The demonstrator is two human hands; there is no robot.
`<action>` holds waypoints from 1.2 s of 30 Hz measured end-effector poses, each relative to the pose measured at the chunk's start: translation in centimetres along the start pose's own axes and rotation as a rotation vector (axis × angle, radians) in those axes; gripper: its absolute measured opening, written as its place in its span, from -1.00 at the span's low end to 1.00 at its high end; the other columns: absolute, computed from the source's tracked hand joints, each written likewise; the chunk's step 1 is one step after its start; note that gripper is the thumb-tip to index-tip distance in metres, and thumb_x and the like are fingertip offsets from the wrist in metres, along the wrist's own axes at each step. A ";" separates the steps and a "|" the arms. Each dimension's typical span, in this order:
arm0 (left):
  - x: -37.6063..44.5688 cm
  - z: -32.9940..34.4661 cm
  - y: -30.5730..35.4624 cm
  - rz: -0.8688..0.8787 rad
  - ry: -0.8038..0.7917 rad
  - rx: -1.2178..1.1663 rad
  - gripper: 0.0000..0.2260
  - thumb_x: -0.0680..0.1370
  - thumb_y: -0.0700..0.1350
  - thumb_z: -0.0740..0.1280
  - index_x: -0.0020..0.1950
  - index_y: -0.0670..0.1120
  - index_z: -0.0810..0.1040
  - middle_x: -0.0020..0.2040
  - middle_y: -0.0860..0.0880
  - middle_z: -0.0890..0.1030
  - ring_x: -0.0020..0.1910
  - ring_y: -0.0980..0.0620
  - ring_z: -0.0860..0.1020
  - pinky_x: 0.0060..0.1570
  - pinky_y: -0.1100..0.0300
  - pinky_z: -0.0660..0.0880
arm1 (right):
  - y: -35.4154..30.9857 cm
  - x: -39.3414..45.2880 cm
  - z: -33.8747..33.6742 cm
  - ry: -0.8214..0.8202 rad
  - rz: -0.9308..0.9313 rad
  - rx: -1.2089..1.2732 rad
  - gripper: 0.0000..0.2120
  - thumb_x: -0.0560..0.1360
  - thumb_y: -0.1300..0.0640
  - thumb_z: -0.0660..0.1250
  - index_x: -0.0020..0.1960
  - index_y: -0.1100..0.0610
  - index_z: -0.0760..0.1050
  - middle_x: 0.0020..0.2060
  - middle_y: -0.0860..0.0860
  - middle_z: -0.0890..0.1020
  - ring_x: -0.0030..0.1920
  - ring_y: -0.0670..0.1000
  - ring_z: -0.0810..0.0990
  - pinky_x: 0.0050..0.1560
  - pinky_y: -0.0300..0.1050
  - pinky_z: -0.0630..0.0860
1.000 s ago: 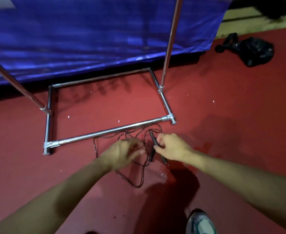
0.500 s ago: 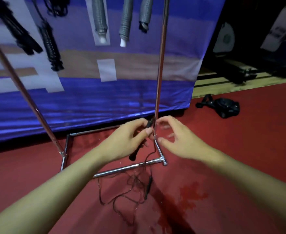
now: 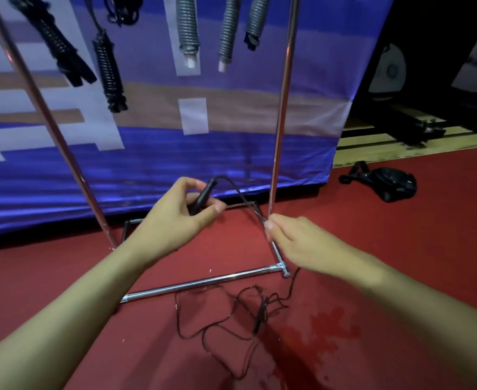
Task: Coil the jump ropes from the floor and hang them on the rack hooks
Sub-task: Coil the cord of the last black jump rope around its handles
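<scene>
Scanning from the left, I saw coiled ropes (image 3: pixel 109 71) hanging on the rack (image 3: pixel 283 108) above. My left hand (image 3: pixel 175 220) gripped one black handle (image 3: pixel 202 197) of the jump rope (image 3: pixel 243 197), whose cord arched over to my right hand (image 3: pixel 302 246), pinched between fingertips beside the right upright. Its remaining cord (with the second handle (image 3: pixel 260 316)) lay tangled on the red floor (image 3: pixel 400 277) below.
</scene>
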State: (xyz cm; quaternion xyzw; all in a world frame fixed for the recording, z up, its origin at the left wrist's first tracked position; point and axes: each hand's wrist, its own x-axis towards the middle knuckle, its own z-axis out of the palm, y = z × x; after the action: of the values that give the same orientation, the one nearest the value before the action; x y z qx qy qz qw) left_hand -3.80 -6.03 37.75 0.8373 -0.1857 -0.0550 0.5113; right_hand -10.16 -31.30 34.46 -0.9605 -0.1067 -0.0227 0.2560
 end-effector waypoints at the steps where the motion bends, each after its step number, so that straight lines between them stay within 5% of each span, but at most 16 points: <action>1: -0.3 0.1 0.5 -0.007 -0.033 -0.137 -0.71 0.58 -0.04 0.48 0.22 -0.07 0.48 0.06 0.10 0.75 -0.39 0.18 0.47 -0.29 0.29 0.42 | -0.3 -0.3 0.3 -0.024 -0.034 -0.060 -0.69 0.70 -0.10 0.04 -0.13 -0.04 0.40 -0.33 -0.09 0.55 -0.25 -0.03 0.55 -0.13 -0.01 0.44; 4: -1.8 0.5 1.6 0.047 -0.219 -0.277 -0.76 0.59 -0.20 0.43 0.25 -0.14 0.57 0.18 0.05 0.72 -0.37 0.14 0.41 -0.30 0.30 0.42 | -1.9 -1.1 0.6 -0.037 -0.139 -0.055 -0.72 0.69 -0.07 0.14 -0.13 -0.03 0.48 -0.37 -0.17 0.53 -0.28 -0.16 0.52 -0.17 -0.21 0.40; 7: -2.5 1.0 1.5 0.189 -0.354 -0.085 -0.73 0.55 -0.11 0.50 0.23 -0.02 0.60 0.18 0.11 0.70 -0.21 -0.13 0.59 -0.03 0.01 0.62 | -3.7 -1.3 -0.2 -0.015 -0.181 -0.002 -0.71 0.67 0.00 0.24 -0.21 -0.12 0.52 -0.42 -0.29 0.51 -0.33 -0.20 0.50 -0.27 -0.32 0.31; 9: -2.5 1.5 1.1 0.211 -0.394 0.060 -0.79 0.54 -0.05 0.52 0.14 -0.01 0.62 0.07 0.09 0.70 -0.09 -0.07 0.66 0.08 -0.06 0.59 | -4.1 -1.4 -0.9 -0.024 -0.149 0.016 -0.72 0.65 -0.04 0.29 -0.23 -0.10 0.58 -0.45 -0.24 0.53 -0.38 -0.11 0.50 -0.33 -0.28 0.31; 15: -1.1 -1.1 -0.6 0.186 -0.228 0.297 -0.91 0.56 -0.06 0.49 -0.13 -0.02 0.66 -0.27 0.08 0.66 -0.30 0.19 0.54 -0.16 0.17 0.51 | -1.2 -1.5 -2.4 -0.263 0.007 0.089 -0.61 0.65 -0.15 0.25 -0.29 -0.01 0.50 -0.47 -0.12 0.53 -0.44 -0.14 0.46 -0.31 -0.23 0.44; 18: -1.0 -3.6 -2.4 0.085 -0.140 0.311 -0.93 0.59 -0.09 0.45 -0.05 0.04 0.73 -0.13 0.21 0.73 -0.12 0.32 0.64 0.01 0.34 0.50 | 1.5 -2.0 -2.9 -0.344 0.076 0.132 -0.62 0.67 -0.16 0.22 -0.23 0.01 0.51 -0.41 -0.08 0.52 -0.38 -0.09 0.47 -0.22 -0.09 0.45; 21: -2.0 -3.0 -2.3 0.064 -0.149 0.204 -0.78 0.60 -0.14 0.44 0.21 0.08 0.70 0.03 0.27 0.72 0.02 0.46 0.60 0.17 0.51 0.45 | 0.6 -2.3 -2.5 -0.270 0.001 0.063 -0.67 0.68 -0.12 0.21 -0.19 -0.03 0.54 -0.42 -0.14 0.49 -0.41 -0.14 0.42 -0.28 -0.31 0.34; 24: -2.7 -0.1 -1.0 0.086 -0.262 0.099 -0.83 0.59 -0.13 0.46 0.16 0.03 0.69 -0.12 0.27 0.69 -0.32 0.46 0.55 -0.22 0.53 0.46 | -2.2 -1.6 -1.6 -0.181 -0.088 0.048 -0.69 0.67 -0.13 0.23 -0.18 -0.07 0.56 -0.42 0.03 0.53 -0.45 -0.06 0.45 -0.38 -0.29 0.37; 26: -2.9 1.4 -0.4 0.155 -0.333 0.133 -0.93 0.59 -0.06 0.45 0.02 0.00 0.73 -0.28 0.27 0.65 -0.37 0.39 0.50 -0.24 0.48 0.39 | -3.3 -1.1 -1.2 -0.103 -0.120 0.060 -0.69 0.67 -0.09 0.25 -0.20 -0.05 0.57 -0.41 0.09 0.53 -0.47 -0.09 0.40 -0.40 -0.28 0.33; 29: -3.0 1.3 -0.3 0.098 -0.317 0.043 -0.81 0.67 -0.10 0.34 -0.04 -0.14 0.70 -0.42 0.22 0.60 -0.50 0.30 0.38 -0.40 0.47 0.31 | -3.3 -0.7 -1.3 -0.068 -0.119 -0.020 -0.65 0.66 -0.12 0.24 -0.25 -0.03 0.54 -0.43 0.06 0.51 -0.46 -0.02 0.43 -0.37 -0.22 0.30; 33: -2.9 0.2 -0.6 -0.037 -0.290 -0.057 -0.79 0.71 -0.09 0.26 0.11 -0.07 0.69 -0.18 0.14 0.74 -0.43 0.06 0.26 -0.47 0.27 0.23 | -2.8 -1.5 -1.1 -0.157 -0.130 -0.044 -0.69 0.64 -0.19 0.25 -0.22 -0.12 0.54 -0.43 0.04 0.52 -0.42 0.01 0.50 -0.33 -0.09 0.46; 36: -3.2 0.5 -0.7 0.021 -0.386 0.046 -0.77 0.64 0.10 0.36 0.01 0.01 0.74 -0.38 0.10 0.60 -0.43 0.09 0.33 -0.42 0.23 0.29 | -3.9 -1.6 -0.3 -0.095 -0.172 -0.152 -0.70 0.62 -0.20 0.24 -0.25 -0.14 0.45 -0.42 0.00 0.48 -0.35 0.02 0.45 -0.32 -0.04 0.40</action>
State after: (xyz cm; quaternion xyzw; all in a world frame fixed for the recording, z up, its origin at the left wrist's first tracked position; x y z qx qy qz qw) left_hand -6.76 -4.99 36.60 0.8207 -0.2904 -0.2048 0.4475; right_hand -12.58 -28.49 36.46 -0.9644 -0.1987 -0.0068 0.1742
